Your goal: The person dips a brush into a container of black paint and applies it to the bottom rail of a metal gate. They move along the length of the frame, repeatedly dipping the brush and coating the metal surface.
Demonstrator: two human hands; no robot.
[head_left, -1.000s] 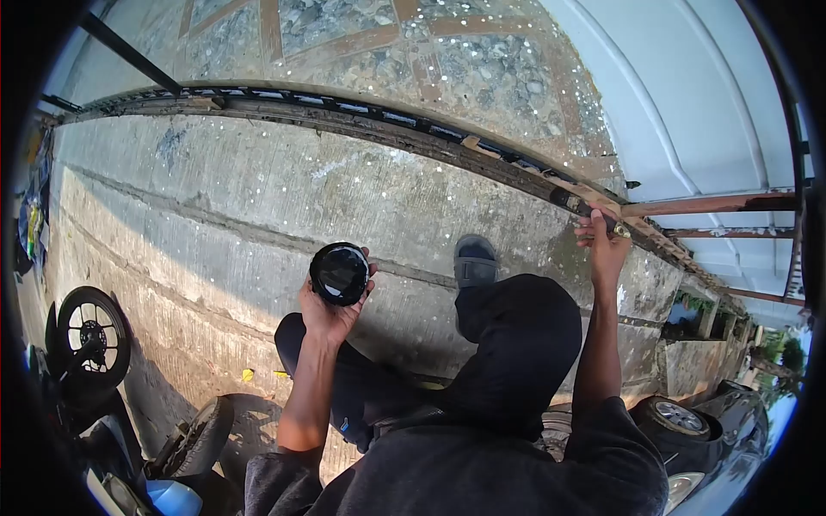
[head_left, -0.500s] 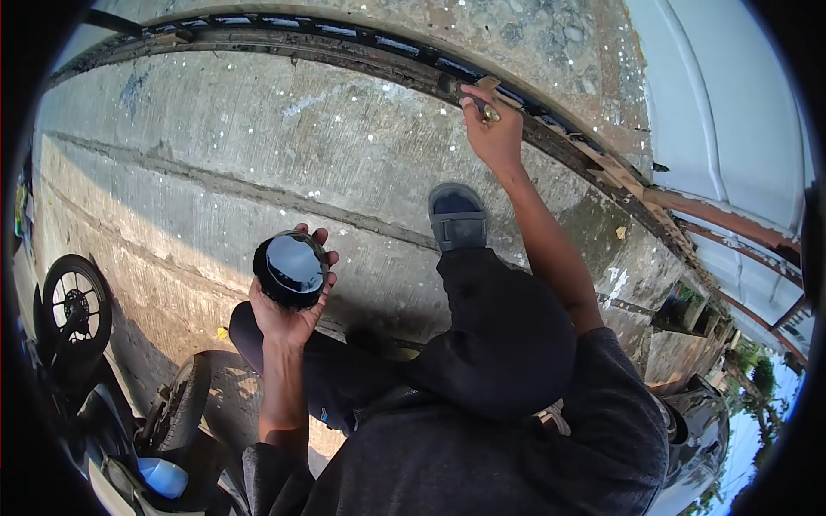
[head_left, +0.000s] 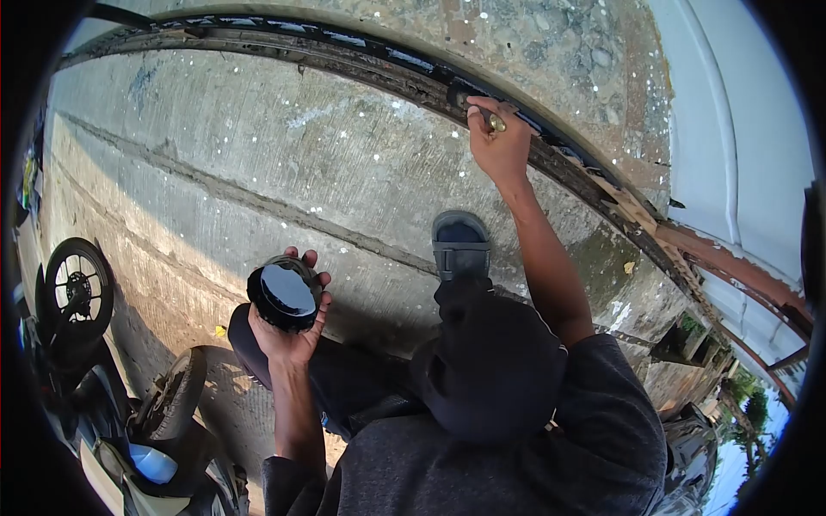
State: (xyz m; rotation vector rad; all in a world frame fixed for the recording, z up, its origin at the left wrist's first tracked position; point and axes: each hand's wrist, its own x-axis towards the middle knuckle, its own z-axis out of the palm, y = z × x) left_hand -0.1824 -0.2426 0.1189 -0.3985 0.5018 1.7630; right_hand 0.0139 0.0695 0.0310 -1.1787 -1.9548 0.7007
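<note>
My left hand (head_left: 292, 340) is wrapped round a round black can (head_left: 264, 311), its fingers under and beside it. Glossy black paint (head_left: 288, 289) fills the can, which tilts slightly. Up at the right, my right hand (head_left: 501, 146) grips a paintbrush (head_left: 462, 95) whose handle is mostly hidden by the fingers. Its dark bristles are at the long metal rail (head_left: 379, 73), apparently touching it. Wet-looking black shows along the rail's far strip, while the near side looks brown and rough. A gold-coloured ring (head_left: 496, 123) shows on the right hand.
Grooved concrete ground (head_left: 215, 120) with white specks lies under the rail. My sandalled foot (head_left: 461, 241) is just short of the rail. A motorbike wheel (head_left: 79, 288) and a tyre (head_left: 176, 391) stand at the left. A white panel (head_left: 723, 112) rises at the right.
My right hand has shifted slightly down and right in view, with the brush now against the rail's black strip. The can has tilted a little more. The view has also moved slightly.
</note>
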